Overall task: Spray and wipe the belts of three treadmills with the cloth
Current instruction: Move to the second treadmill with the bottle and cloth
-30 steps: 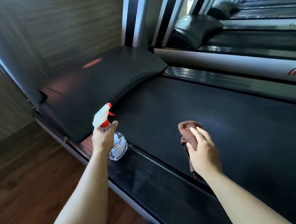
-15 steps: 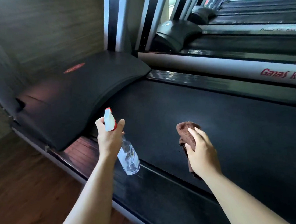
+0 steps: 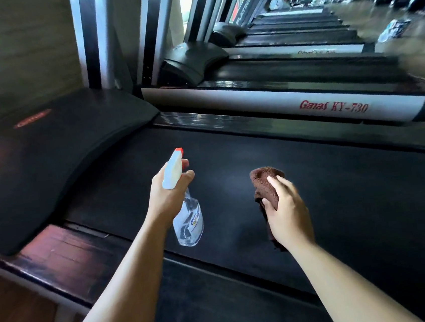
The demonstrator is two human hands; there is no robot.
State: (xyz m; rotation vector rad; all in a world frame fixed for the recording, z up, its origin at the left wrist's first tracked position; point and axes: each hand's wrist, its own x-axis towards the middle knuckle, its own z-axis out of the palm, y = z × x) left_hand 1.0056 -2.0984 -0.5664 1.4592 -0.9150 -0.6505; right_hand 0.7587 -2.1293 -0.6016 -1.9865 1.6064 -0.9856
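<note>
A: Nearest item?

B: The near side rail (image 3: 221, 304) of the first treadmill. It is black and runs along the near edge of the belt (image 3: 355, 211). The wooden floor (image 3: 15, 318) shows at lower left.

A: Left hand?

B: The left hand (image 3: 166, 195) grips the spray bottle (image 3: 189, 222) at the neck, under the white trigger head. The fingers are curled round it, with the forefinger at the front of the trigger. The red nozzle tip points away, toward the belt's far edge. The clear body hangs below the hand, just inside the belt's near edge. I cannot tell whether the base touches the belt.

A: Right hand?

B: The right hand (image 3: 289, 213) holds the cloth (image 3: 267, 185), which is brown and bunched. The fingers lie curled over the top and the thumb presses its left side. Cloth sticks out past the fingertips and hangs under the wrist. It is over the middle of the belt, to the right of the bottle and apart from it. I cannot tell whether it touches the belt.

A: Belt surface?

B: Dark and matte, with a faint paler patch between bottle and cloth.

A: Further out?

B: The motor cover (image 3: 56, 161) sits at the belt's left end. It is black and curved, with a red oval logo. Past the belt's far edge is a shiny rail, then the second treadmill (image 3: 265, 97). Its grey side panel reads "Ganas KY-730" in red. More treadmills line up behind it, blurred.
</note>
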